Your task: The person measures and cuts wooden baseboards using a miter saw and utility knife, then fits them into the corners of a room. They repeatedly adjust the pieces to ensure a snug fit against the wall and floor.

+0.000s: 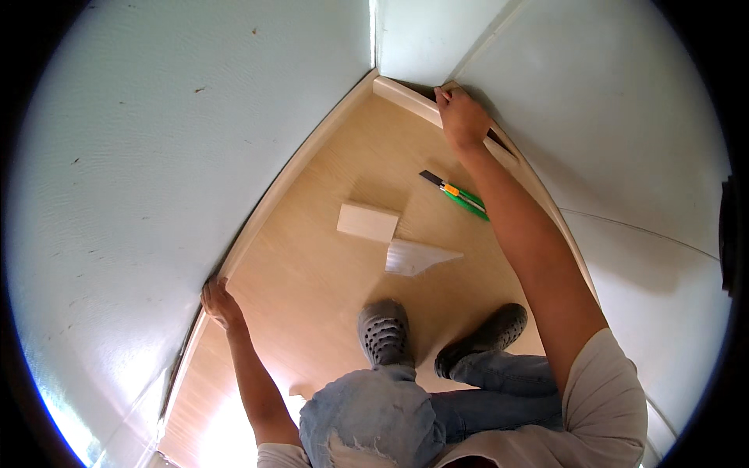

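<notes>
A long light-wood skirting board (292, 168) runs along the foot of the left wall. My left hand (222, 303) is closed at its top edge, fingertips against the wall side. At the far corner a shorter skirting board (406, 100) stands on edge, with a dark gap between it and the wall. My right hand (464, 118) is closed on its top edge, partly hiding it; the fingertips are hard to make out. On the floor near my right forearm lies a green utility knife (466, 201) with a dark blade extended.
A small rectangular wood offcut (367, 222) and a pale, pointed scrap (419, 257) lie on the wood-look floor (312, 249). My shoes (384, 331) are close to them. Pale walls (156, 156) close in on both sides. Another board strip follows the right wall.
</notes>
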Tool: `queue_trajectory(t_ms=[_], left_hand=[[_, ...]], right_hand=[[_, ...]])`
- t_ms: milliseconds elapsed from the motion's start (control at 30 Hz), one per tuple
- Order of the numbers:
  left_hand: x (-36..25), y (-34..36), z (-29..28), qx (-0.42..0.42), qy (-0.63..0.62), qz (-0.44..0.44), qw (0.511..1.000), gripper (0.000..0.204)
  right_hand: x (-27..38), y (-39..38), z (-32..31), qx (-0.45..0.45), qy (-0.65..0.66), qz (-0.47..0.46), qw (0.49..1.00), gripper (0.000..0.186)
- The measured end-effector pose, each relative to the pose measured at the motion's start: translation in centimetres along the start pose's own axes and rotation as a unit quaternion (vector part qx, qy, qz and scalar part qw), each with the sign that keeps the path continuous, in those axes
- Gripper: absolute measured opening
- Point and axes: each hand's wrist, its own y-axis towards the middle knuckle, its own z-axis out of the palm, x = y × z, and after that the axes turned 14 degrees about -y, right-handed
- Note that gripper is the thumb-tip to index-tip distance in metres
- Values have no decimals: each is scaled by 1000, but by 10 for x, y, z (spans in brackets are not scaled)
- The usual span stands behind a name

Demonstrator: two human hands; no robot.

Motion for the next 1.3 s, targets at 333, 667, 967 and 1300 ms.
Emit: queue_trajectory(t_ms=[333,667,967,1300], left_hand=[[-2,2,10,-29,-9,8,1000,19],[-39,3,5,-162,6,109,981,9],[-38,5,27,-191,-98,46,976,9],[-157,58,72,-159,-162,180,957,19]], right_hand=[[7,2,8,-47,-16,-3,999,35],[3,3,2,-19,-58,-12,998,37],[5,0,-2,-23,-40,-6,999,37],[3,6,13,-58,-22,-22,998,38]])
